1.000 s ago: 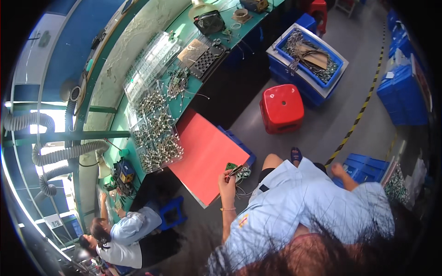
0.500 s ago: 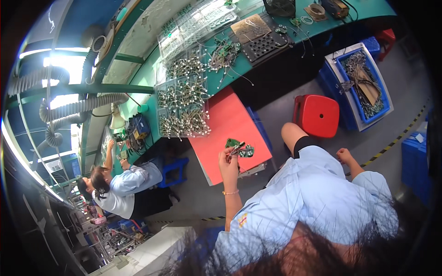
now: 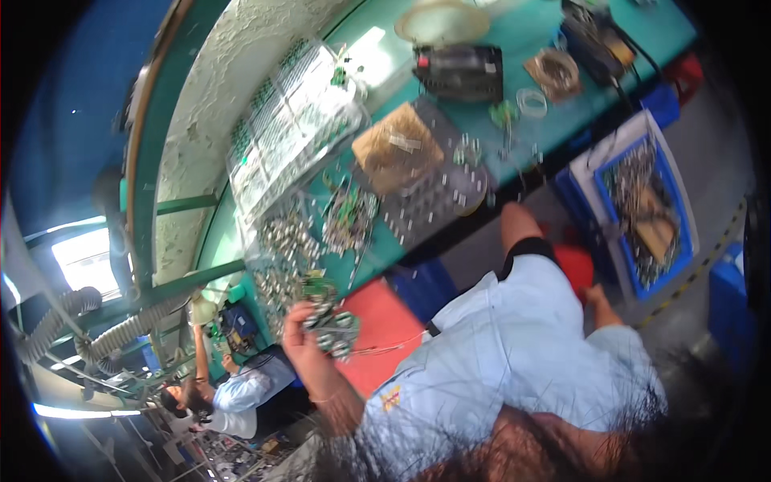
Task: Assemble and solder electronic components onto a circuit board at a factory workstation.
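My left hand [image 3: 300, 331] is closed on a small bunch of green circuit boards [image 3: 333, 331]. It is raised over the red sheet [image 3: 376, 321], near the trays of small wired parts [image 3: 281, 281] on the bench. A thin pale wire trails from near the boards toward my waist. My right hand [image 3: 593, 296] is low at my side, right beside the red stool [image 3: 571, 261]. Its fingers are blurred and partly hidden, so I cannot see whether it grips the stool.
On the green bench [image 3: 522, 145] are a tangle of wired boards [image 3: 350, 215], a brown board [image 3: 397, 149] on a dark perforated plate, and a black box-shaped device [image 3: 458, 72]. A blue bin of parts [image 3: 683, 241] stands right. Another person [image 3: 241, 398] works at the far left.
My view has swung and come nearer the bench. My left hand has moved left with the boards, toward the parts trays. The red stool is now largely hidden behind my body.
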`<state>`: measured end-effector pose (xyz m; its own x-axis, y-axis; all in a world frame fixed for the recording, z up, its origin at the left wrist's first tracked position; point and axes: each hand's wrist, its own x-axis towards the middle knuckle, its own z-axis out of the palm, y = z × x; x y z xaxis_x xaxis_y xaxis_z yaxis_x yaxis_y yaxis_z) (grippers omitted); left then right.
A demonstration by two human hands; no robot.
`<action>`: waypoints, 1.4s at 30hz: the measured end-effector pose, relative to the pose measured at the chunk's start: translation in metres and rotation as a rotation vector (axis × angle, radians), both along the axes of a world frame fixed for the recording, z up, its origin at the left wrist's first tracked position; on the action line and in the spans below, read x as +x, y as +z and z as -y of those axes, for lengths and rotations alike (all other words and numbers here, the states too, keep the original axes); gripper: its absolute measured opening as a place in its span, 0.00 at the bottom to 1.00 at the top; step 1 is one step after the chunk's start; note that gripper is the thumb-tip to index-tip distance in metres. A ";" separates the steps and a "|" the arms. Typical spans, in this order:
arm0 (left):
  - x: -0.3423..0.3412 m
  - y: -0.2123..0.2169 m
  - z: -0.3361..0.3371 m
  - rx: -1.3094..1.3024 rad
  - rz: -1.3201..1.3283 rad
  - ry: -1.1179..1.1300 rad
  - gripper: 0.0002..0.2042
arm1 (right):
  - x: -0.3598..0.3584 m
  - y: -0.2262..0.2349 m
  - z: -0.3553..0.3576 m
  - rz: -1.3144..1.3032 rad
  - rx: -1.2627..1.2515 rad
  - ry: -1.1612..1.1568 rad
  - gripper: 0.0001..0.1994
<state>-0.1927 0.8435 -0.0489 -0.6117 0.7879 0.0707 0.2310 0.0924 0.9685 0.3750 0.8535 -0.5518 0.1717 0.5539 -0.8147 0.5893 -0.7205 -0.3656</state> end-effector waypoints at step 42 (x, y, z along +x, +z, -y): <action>0.125 -0.201 0.004 0.328 -0.220 0.090 0.09 | -0.326 0.307 -0.149 -1.354 0.547 0.969 0.18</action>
<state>-0.0680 0.8393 -0.2499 -0.6191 0.6461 0.4464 0.4416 -0.1837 0.8782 0.0489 1.0027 -0.2447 -0.9398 0.2718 0.2069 -0.2042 0.0386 -0.9782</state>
